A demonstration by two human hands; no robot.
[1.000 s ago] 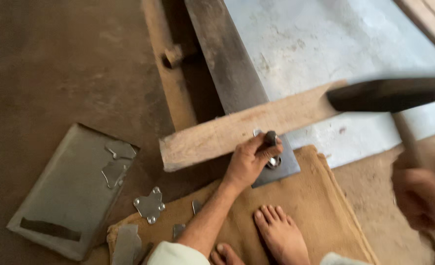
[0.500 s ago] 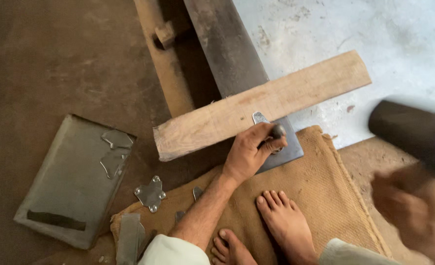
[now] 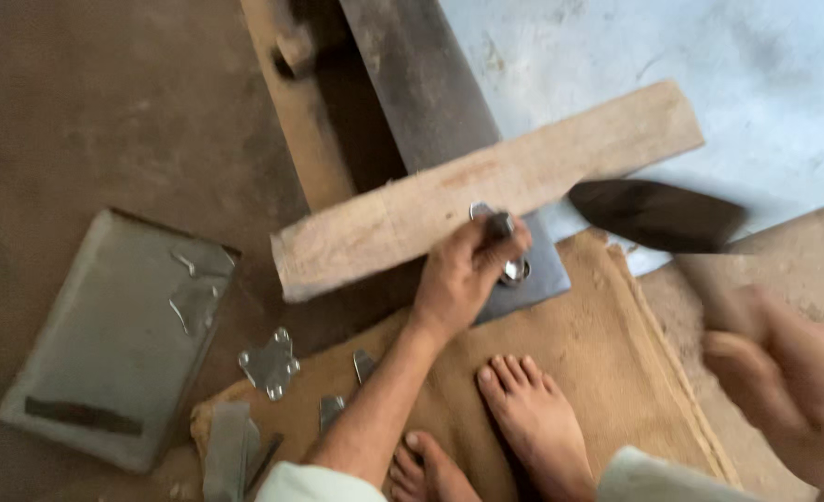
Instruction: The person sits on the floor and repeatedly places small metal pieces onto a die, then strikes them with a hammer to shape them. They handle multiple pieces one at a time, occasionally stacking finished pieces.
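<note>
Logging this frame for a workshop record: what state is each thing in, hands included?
Left hand: gripping a short metal punch, upright on a grey metal plate.
Right hand: blurred, gripping the handle of a dark-headed hammer, raised.
Pale wooden plank: lying slantwise across a dark steel bar.
Brown burlap sack: spread flat, bare foot on it.
Flat grey tray: on the floor, holding cut metal pieces.

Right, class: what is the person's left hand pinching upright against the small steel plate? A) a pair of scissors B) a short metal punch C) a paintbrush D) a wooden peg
B: the left hand grips a short metal punch standing on the steel plate, below the wooden plank.
</note>
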